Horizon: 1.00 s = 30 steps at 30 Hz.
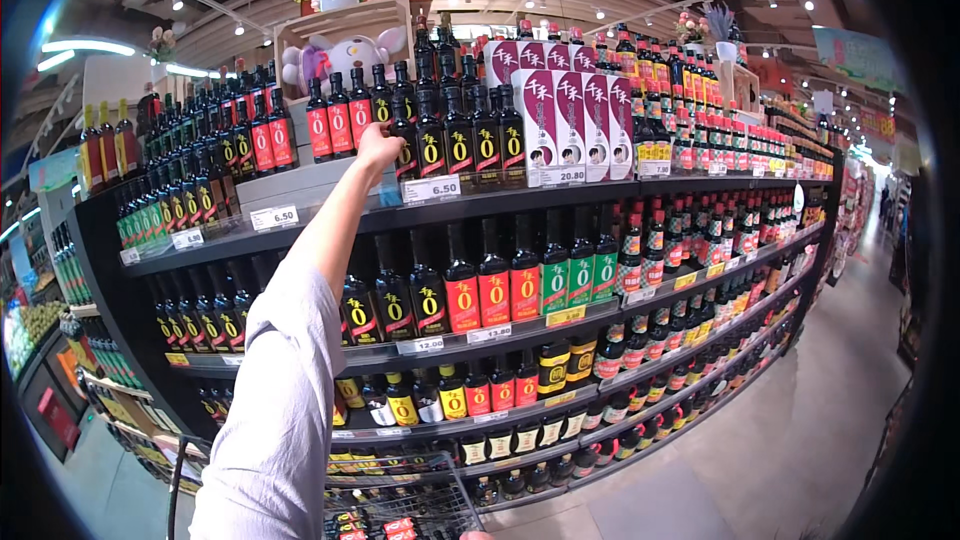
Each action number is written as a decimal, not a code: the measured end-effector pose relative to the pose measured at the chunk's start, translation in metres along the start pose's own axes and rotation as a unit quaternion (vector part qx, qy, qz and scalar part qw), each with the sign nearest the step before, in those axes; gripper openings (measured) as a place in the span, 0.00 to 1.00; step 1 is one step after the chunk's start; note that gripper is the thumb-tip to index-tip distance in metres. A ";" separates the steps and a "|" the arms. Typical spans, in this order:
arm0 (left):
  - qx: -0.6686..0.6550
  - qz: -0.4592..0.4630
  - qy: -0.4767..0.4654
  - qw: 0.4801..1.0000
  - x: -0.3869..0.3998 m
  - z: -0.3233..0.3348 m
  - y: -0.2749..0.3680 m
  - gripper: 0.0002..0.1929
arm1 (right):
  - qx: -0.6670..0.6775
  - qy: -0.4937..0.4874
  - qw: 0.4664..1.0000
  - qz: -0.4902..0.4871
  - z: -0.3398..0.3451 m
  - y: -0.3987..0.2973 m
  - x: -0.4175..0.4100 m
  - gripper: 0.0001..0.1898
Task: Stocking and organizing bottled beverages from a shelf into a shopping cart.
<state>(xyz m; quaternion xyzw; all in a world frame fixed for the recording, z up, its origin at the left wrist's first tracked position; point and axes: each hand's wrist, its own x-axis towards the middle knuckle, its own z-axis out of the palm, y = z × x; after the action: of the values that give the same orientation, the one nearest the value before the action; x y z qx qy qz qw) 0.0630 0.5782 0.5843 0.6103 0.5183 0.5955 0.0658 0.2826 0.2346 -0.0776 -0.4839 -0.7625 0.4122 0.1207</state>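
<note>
My left hand (380,148) reaches up to the top shelf on an outstretched arm in a pale sleeve. Its fingers are closed about the upper part of a dark sauce bottle (406,159) with a black label, at the left end of a front row. Similar black-label bottles (459,142) stand upright to its right. Behind my fingers are red-label bottles (340,120) on a raised grey wooden step (300,184). Only a sliver of my right hand (474,535) shows at the bottom edge; what it touches is hidden. Below lies a wire shopping cart (457,491) containing bottles (399,527).
Purple-and-white boxes (570,116) stand right of the black-label row. Lower shelves carry red-label bottles (493,292) and green-label bottles (580,277). A wooden crate (341,15) with a plush toy (352,52) sits above. An aisle floor (810,390) runs along the right.
</note>
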 end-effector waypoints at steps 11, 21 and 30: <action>-0.035 0.091 0.066 0.993 -0.018 -0.007 -0.003 0.31 | 0.036 -0.038 0.997 0.054 -0.002 -0.005 0.031 0.13; -0.227 0.253 0.279 0.898 -0.222 -0.117 0.009 0.30 | 0.083 -0.144 0.985 0.055 -0.004 -0.012 0.027 0.12; -0.447 -0.356 0.140 0.809 -0.490 -0.107 -0.142 0.16 | 0.325 -0.186 0.909 -0.182 -0.053 -0.165 0.040 0.12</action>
<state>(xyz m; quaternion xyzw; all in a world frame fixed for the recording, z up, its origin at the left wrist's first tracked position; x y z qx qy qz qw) 0.0202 0.2367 0.1931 0.1965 0.3794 0.7754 0.4651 0.1887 0.2634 0.0706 -0.1852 -0.6699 0.6907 0.1998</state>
